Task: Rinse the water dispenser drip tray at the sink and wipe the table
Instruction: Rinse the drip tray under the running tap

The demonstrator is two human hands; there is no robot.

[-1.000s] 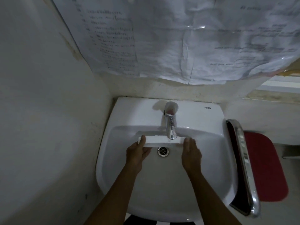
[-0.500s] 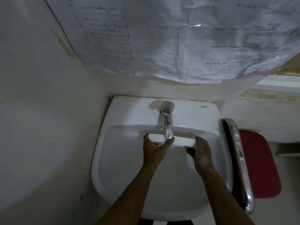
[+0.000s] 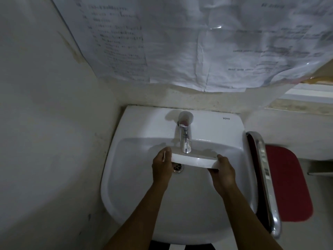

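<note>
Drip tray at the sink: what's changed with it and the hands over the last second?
The left hand came in under the faucet half a second ago, then went back to the left end of the drip tray. The right hand has shifted from lying flat at the right end to gripping it from below. Both hands hold the tray under the spout throughout. The sink and the drain are unchanged.

We see a dim, bluish, grainy scene; glare glints on the chrome metal faucet (image 3: 185,139) and the glossy white ceramic sink (image 3: 212,130). Wide-angle distortion bends the edges; the printed wall sheets (image 3: 180,42) blur.
</note>
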